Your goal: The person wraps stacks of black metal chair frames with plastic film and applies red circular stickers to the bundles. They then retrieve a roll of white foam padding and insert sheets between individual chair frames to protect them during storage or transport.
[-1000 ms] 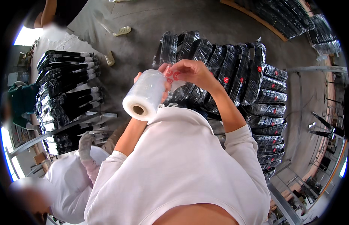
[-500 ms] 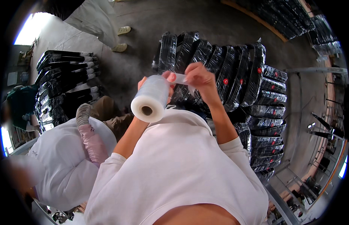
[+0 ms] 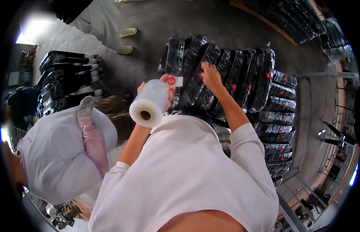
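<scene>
My left hand [image 3: 170, 96] is closed round a thick roll of clear stretch film [image 3: 151, 98], its hollow core end turned toward me. The same hand pinches a short strip of round red stickers [image 3: 177, 81] on pale backing beside the roll. Over a row of black, film-wrapped curved pieces [image 3: 245, 83], my right hand [image 3: 212, 78] is closed, its fingertips at one piece. A red sticker [image 3: 202, 75] shows at those fingertips, partly covered by them. Several pieces farther right carry red stickers as well.
Beside me on the left, a person in white [image 3: 64, 154] bends over. Another stack of black wrapped pieces [image 3: 65, 83] stands beyond them. A person in pale trousers [image 3: 102, 23] stands at the far left. More wrapped pieces [image 3: 282, 116] are piled at the right, near metal rails [image 3: 323, 73].
My right hand has left the sticker strip and moved forward to a wrapped piece, with a red sticker at its fingertips. My left hand and the roll have shifted slightly left.
</scene>
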A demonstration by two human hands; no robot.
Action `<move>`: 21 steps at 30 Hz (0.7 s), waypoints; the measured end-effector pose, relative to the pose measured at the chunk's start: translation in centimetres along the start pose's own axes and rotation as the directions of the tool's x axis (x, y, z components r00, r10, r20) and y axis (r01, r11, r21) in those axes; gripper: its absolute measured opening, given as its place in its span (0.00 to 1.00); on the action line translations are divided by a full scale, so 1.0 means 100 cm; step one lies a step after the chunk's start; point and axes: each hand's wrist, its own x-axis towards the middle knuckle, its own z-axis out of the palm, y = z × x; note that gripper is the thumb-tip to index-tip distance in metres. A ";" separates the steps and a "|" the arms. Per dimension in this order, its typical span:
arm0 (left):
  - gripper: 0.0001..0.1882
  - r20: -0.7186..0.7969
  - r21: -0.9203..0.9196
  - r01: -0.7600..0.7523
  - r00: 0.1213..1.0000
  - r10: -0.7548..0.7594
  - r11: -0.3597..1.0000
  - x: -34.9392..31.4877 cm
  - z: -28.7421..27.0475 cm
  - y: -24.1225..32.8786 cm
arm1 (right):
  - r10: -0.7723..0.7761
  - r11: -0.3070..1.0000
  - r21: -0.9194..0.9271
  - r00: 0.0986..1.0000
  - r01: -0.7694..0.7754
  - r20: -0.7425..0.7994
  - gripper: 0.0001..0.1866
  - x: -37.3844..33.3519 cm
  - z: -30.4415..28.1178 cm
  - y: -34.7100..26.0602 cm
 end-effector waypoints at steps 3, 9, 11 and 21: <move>0.33 0.035 0.008 0.029 0.999 -0.029 1.000 -0.003 0.000 0.000 | 0.106 0.977 -0.174 0.988 -0.125 -0.110 0.21 -0.002 -0.022 -0.021; 0.34 -0.111 0.218 -0.013 0.993 0.038 0.976 -0.001 0.000 -0.002 | -0.138 0.549 0.833 0.976 -0.068 0.170 0.12 0.010 -0.092 -0.103; 0.34 -0.205 0.338 -0.010 0.975 0.084 0.941 0.000 -0.005 0.001 | -0.244 0.630 0.776 0.941 -0.032 0.236 0.09 0.007 -0.109 -0.126; 0.37 -0.060 0.094 0.080 0.995 -0.074 0.992 0.013 0.007 -0.009 | -0.234 0.599 0.801 0.955 -0.006 0.182 0.11 -0.003 -0.112 -0.120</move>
